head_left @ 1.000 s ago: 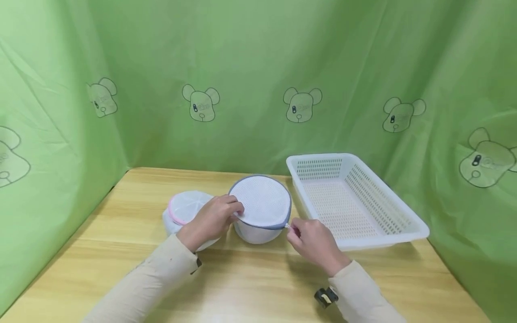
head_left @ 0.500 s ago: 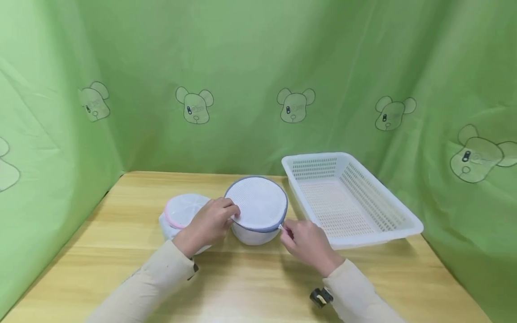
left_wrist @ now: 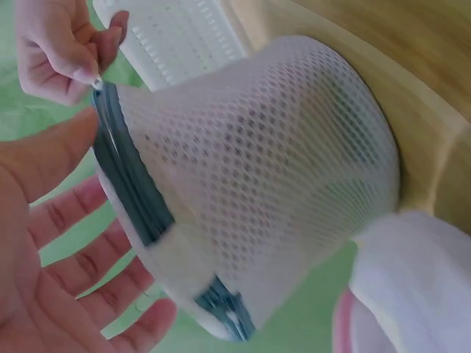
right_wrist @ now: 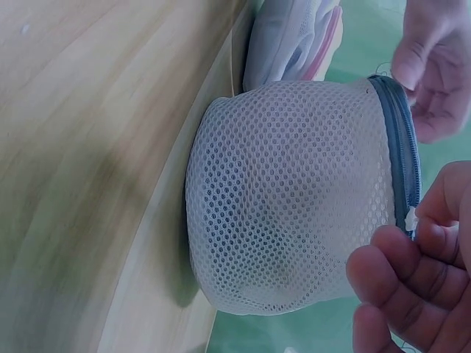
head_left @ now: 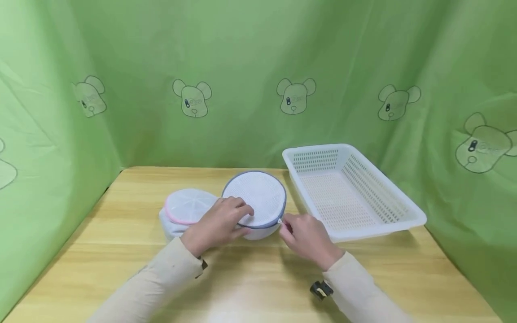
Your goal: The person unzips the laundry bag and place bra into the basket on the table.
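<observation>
A round white mesh laundry bag (head_left: 258, 193) with a blue-grey zippered rim stands upright on the table. My right hand (head_left: 308, 237) pinches the small white zipper pull (right_wrist: 411, 218) at the right front of that rim. Over the left front of the lid lies my left hand (head_left: 223, 220); the left wrist view has its fingers (left_wrist: 85, 272) spread and its thumb touching or close to the blue-grey zipper (left_wrist: 126, 162). The contents show only as blurred dark patches through the mesh. A second white bag (head_left: 189, 207) with a pink rim sits to the left, partly behind my left hand.
A white plastic basket (head_left: 387, 190) with slotted walls stands at the right, close beside the mesh bag. The wooden table (head_left: 250, 278) backs onto a green curtain (head_left: 242, 134) printed with bear faces, which also hangs at both sides.
My left hand has shifted right from the bag's left rim, further over the lid, and its fingers have loosened. The right hand keeps its pinch on the zipper pull, nearly in place.
</observation>
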The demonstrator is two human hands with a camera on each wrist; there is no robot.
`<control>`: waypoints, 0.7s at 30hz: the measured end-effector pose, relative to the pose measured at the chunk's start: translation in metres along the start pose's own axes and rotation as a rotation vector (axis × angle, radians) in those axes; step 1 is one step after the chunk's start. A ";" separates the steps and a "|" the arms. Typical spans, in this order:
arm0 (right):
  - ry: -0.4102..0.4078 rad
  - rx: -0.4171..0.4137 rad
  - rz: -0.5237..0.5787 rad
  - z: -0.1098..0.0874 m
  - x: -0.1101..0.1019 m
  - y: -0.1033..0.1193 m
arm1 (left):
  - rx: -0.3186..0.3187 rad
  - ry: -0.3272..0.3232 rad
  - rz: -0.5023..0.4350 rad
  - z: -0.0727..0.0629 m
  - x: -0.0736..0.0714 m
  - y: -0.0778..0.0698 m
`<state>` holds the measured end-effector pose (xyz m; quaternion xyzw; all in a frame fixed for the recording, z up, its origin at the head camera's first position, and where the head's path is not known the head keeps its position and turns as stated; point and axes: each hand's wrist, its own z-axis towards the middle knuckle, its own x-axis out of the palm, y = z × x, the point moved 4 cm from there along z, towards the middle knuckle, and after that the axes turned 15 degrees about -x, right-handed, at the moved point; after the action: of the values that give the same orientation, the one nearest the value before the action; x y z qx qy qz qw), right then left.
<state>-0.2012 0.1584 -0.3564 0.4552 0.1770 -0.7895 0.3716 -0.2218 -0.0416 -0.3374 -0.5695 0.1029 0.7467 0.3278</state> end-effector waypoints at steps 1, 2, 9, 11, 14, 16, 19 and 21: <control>-0.002 -0.004 -0.002 0.001 -0.001 0.000 | 0.006 -0.005 0.000 0.002 0.000 -0.002; -0.005 -0.006 -0.005 0.001 -0.001 0.000 | 0.016 -0.012 0.000 0.003 0.000 -0.004; -0.008 -0.011 0.009 0.003 0.001 0.002 | 0.050 -0.045 0.018 0.006 0.001 -0.016; -0.009 -0.016 0.011 0.004 0.002 0.004 | 0.051 -0.051 0.020 0.006 0.001 -0.018; -0.012 -0.024 0.009 0.006 0.002 0.004 | 0.047 -0.047 0.031 0.008 0.003 -0.020; -0.009 -0.026 0.009 0.008 0.002 0.005 | 0.043 -0.044 0.038 0.009 0.003 -0.021; -0.002 -0.024 0.016 0.010 0.002 0.006 | 0.038 -0.042 0.054 0.011 0.005 -0.023; 0.002 -0.031 0.026 0.011 0.003 0.009 | 0.033 -0.040 0.059 0.011 0.007 -0.022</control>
<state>-0.2018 0.1445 -0.3531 0.4524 0.1838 -0.7814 0.3885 -0.2180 -0.0159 -0.3351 -0.5456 0.1253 0.7656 0.3170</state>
